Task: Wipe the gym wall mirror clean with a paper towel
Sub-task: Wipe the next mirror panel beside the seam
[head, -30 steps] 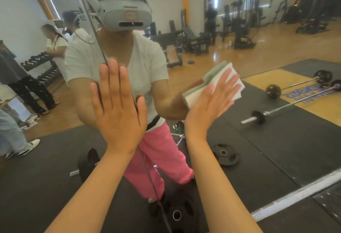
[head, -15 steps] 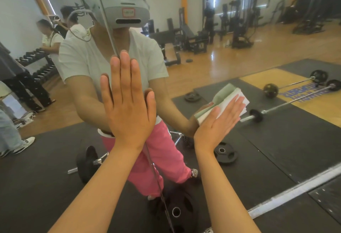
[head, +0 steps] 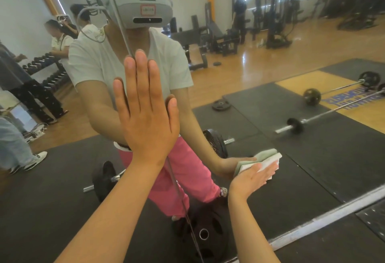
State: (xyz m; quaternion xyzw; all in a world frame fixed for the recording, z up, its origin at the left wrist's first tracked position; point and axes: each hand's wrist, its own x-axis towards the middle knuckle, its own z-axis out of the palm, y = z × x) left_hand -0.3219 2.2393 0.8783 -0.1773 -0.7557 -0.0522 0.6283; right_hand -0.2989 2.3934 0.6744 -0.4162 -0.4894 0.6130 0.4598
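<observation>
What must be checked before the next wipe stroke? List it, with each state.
1. Towel against the mirror: ok, it lies pressed to the glass.
2. Right hand flat on the towel: ok, fingers straight, palm on it.
3. Left hand off the glass: not ok, it lies flat on the mirror and may leave prints.
4. Glass left below the towel: ok, the lower edge is some way down.
5. Wiping face of the towel clean: cannot tell, it faces the glass.
6. Streaks on the wiped part: cannot tell from this view.
</observation>
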